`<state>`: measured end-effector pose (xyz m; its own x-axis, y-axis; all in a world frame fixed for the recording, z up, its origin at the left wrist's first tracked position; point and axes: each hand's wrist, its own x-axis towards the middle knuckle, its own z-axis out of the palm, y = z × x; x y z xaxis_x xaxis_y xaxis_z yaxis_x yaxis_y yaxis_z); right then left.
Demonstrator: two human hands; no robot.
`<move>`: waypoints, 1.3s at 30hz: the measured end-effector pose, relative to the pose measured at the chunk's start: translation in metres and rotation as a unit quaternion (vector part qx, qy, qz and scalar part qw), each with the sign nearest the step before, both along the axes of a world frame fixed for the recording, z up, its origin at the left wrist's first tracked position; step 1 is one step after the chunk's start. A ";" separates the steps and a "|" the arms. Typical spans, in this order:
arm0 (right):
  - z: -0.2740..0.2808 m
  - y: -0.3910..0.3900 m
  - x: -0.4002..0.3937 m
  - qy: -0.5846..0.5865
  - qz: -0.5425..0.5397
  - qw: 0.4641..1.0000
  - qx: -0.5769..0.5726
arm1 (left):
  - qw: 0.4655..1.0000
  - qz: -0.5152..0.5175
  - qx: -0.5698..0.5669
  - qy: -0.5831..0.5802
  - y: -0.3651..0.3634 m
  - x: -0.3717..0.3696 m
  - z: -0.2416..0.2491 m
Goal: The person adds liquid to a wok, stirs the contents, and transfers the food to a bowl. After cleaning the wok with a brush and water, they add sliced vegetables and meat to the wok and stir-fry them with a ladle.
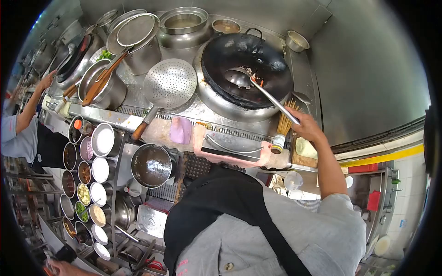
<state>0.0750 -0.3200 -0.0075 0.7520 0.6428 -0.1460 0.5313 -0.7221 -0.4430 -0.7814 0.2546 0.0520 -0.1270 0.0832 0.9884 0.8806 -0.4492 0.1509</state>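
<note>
Kitchen: steel cooking line, seen from the head camera.
Right hand (305,125): grip closed around the ladle (258,87) handle end, keeping away from heat.
Ladle bowl: rests inside the black wok (267,60), near food scraps.
Left hand: not visible.
Skimmer (169,83): lies beside the wok.
Seasoning bowls (99,170): left, within reach.
Co-worker's hand (46,82): far left.

We count one black wok (248,69) far right, one ladle (258,87) in it, one perforated skimmer (169,85), one mesh strainer (136,30), and about fifteen small seasoning bowls (102,139) near left.
</note>
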 end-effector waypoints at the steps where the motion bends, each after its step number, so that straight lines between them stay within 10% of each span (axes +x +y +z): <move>1: -0.021 -0.004 0.009 -0.036 0.020 0.999 0.034 | 0.999 -0.021 -0.040 -0.001 -0.003 0.033 0.006; 7: -0.050 -0.025 0.014 -0.084 -0.119 0.989 0.022 | 0.952 -0.175 -0.251 0.018 -0.045 0.245 0.014; 9: -0.041 -0.019 0.004 -0.041 -0.167 0.985 -0.033 | 0.837 -0.377 -0.396 -0.024 -0.064 0.320 0.016; 19: -0.061 -0.027 0.023 0.029 -0.059 0.990 0.127 | 0.545 -0.636 -0.509 0.199 -0.106 0.602 -0.034; 29: -0.118 -0.011 0.034 0.019 -0.159 0.946 0.283 | 0.550 -0.405 -0.351 0.640 -0.213 0.803 -0.025; 39: -0.116 -0.025 0.030 0.104 -0.207 0.929 0.289 | 0.581 -0.315 -0.279 0.697 -0.223 0.895 -0.044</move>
